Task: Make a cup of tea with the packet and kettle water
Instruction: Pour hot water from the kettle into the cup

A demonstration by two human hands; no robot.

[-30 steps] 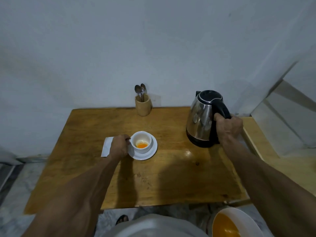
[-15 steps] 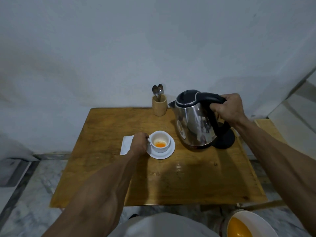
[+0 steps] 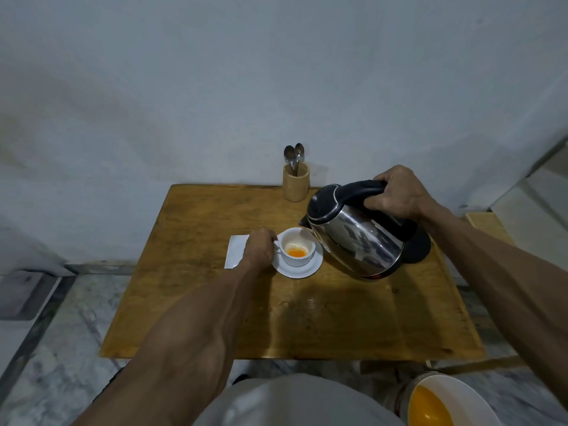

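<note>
A white cup [image 3: 297,249] with orange powder at its bottom stands on a white saucer [image 3: 299,269] near the middle of the wooden table [image 3: 307,318]. My left hand [image 3: 259,247] grips the cup's handle on its left side. My right hand [image 3: 396,193] is closed on the black handle of the steel kettle [image 3: 356,238], which hangs tilted with its spout just above the cup's right rim. The kettle's black base [image 3: 418,247] lies behind it. A white packet [image 3: 236,250] lies flat left of my left hand, partly hidden by it.
A wooden holder [image 3: 295,186] with two spoons stands at the table's back edge against the wall. A white bucket [image 3: 442,401] with orange liquid sits on the floor at the lower right. A wooden ledge [image 3: 488,226] adjoins the table's right side.
My right hand lifted the kettle off its base, carried it left and tipped its spout down over the cup. My left hand stayed on the cup's handle.
</note>
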